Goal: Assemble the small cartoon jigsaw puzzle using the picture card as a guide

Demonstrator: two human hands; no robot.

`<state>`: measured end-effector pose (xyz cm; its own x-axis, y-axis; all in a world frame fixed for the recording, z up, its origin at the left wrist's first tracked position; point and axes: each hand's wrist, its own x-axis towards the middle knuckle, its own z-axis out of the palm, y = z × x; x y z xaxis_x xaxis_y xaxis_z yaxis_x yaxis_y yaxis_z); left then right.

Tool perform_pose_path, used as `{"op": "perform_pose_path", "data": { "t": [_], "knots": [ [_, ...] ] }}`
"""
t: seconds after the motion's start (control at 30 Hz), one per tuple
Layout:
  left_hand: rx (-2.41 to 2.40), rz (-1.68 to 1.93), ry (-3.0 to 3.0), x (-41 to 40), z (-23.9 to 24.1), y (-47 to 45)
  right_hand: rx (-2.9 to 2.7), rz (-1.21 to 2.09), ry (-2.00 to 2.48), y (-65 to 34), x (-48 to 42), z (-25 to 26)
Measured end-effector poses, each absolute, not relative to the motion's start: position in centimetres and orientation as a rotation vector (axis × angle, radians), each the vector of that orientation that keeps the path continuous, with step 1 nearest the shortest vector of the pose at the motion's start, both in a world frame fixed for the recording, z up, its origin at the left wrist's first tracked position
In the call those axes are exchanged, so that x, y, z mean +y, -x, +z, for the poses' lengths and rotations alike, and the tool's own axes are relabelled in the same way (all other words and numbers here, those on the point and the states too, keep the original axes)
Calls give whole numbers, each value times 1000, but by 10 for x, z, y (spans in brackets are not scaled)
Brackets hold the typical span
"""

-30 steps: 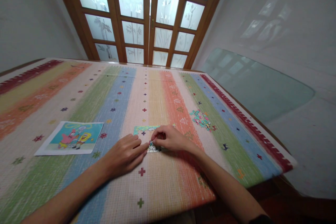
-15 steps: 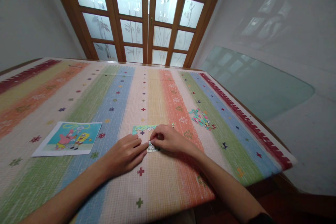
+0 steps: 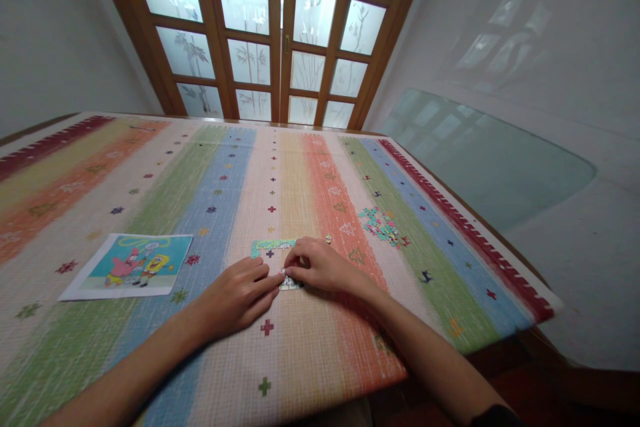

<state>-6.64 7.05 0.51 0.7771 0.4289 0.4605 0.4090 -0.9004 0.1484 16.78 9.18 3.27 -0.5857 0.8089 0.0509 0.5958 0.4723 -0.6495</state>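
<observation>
A partly built jigsaw puzzle (image 3: 273, 247) lies on the striped tablecloth (image 3: 300, 347) near the front middle. My left hand (image 3: 237, 295) rests flat on the cloth, fingers stretched toward a small cluster of joined pieces (image 3: 291, 283). My right hand (image 3: 320, 265) is curled over that cluster, fingertips pinched on it, touching my left fingertips. Most of the cluster is hidden under my fingers.
A heap of loose puzzle pieces (image 3: 383, 225) lies to the right on the green stripe. A printed cartoon reference picture (image 3: 131, 265) lies at the left. One stray piece (image 3: 329, 239) sits beyond my right hand. The table edge (image 3: 500, 260) runs along the right; wooden glazed doors (image 3: 280, 33) stand behind.
Both hands stay on the small cluster of pieces. Only the camera has shifted slightly; nothing on the table moved noticeably.
</observation>
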Motion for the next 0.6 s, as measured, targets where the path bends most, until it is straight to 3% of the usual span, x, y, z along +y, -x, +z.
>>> {"op": "perform_pose_path", "data": {
  "t": [0.17, 0.3, 0.47, 0.6],
  "knots": [
    [717, 768, -2881, 70, 5, 67, -2276, 807, 1249, -178, 96, 39],
    [696, 740, -2903, 70, 8, 67, -2151, 600, 1383, -215, 111, 47],
    [687, 743, -2914, 71, 8, 68, -1855, 240, 1806, -301, 119, 54],
    [684, 743, -2913, 71, 6, 67, -1577, 254, 2157, -360, 113, 47]
  ]
}}
